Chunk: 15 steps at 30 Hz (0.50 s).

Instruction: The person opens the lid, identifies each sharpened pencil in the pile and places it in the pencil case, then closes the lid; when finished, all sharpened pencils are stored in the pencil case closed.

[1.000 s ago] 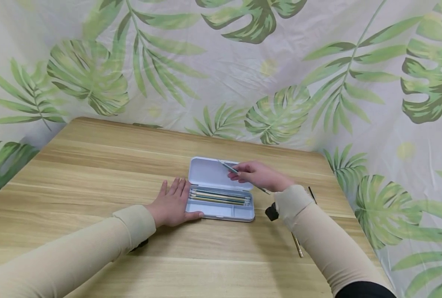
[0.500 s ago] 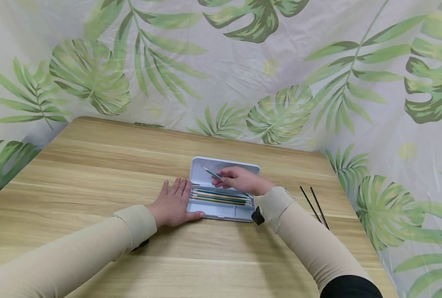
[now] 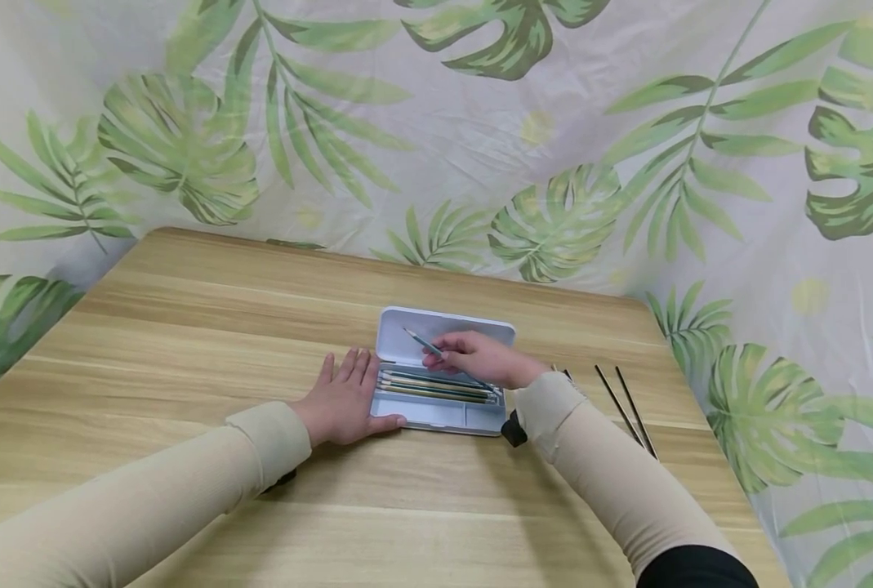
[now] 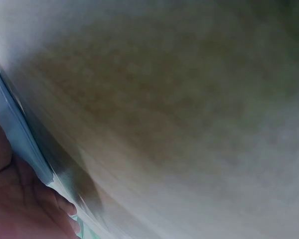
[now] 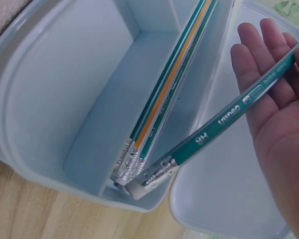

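A pale blue pencil case [image 3: 416, 411] lies with its lid [image 3: 395, 335] laid back. Several pencils [image 3: 436, 388], green and yellow, lie side by side in its rear compartment. My left hand [image 3: 344, 400] rests flat at the case's left end, thumb along the front edge; the left wrist view is mostly blurred. Above the rear compartment, my right hand [image 3: 473, 355] pinches a green pencil [image 5: 229, 119] marked HB. This pencil slants, its sharpened tip raised over the lid. In the right wrist view, its eraser end is down in the compartment's right end, beside the other pencils' ends.
Two thin dark sticks [image 3: 627, 408] lie on the wooden table [image 3: 208, 327] to the right, partly covered by the right forearm. Tips of something small show behind the right wrist. A leaf-patterned cloth [image 3: 436, 147] hangs behind the table.
My right hand has moved left and a little down with the pencil, from above the case's right side to over the rear compartment. The left hand has stayed put.
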Motion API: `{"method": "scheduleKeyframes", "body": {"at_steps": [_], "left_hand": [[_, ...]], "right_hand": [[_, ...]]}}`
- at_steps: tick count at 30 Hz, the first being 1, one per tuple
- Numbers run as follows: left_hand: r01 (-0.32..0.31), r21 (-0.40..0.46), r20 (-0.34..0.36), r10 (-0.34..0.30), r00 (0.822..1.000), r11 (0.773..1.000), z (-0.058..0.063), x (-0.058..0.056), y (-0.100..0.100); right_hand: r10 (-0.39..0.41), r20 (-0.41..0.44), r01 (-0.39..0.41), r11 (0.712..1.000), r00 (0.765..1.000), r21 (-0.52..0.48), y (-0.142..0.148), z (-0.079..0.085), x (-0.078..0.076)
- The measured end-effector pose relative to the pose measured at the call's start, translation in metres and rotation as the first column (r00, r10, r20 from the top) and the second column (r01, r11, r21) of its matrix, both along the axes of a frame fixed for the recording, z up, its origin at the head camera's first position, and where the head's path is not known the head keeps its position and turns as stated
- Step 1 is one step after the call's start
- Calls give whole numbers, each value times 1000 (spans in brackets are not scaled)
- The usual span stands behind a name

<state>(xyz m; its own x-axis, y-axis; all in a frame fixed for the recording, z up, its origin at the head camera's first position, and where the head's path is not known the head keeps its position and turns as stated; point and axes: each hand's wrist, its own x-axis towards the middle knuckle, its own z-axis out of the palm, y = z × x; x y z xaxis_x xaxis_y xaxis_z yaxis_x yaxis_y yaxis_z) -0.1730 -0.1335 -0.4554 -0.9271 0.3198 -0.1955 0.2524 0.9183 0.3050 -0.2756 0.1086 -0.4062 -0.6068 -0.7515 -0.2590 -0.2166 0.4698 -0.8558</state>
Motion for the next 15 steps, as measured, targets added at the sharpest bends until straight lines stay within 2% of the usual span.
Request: {"method": "scheduleKeyframes", "body": {"at_steps": [6,12,15], "left_hand": [[3,13,-3,-3,1000,1000,0,-1,-1],[1,-8,-1,-1,1000,1000,-2,-1,-1],[2,-5,0,-2,1000,1000,-2,0,-1]], "right_hand": [[-2,3,2,1000,1000,-7,0,-3,1],[27,-102,-21,998,994,55,0,-11,-1],[14,-101,-8,998,995,61,2,-12,0]]}}
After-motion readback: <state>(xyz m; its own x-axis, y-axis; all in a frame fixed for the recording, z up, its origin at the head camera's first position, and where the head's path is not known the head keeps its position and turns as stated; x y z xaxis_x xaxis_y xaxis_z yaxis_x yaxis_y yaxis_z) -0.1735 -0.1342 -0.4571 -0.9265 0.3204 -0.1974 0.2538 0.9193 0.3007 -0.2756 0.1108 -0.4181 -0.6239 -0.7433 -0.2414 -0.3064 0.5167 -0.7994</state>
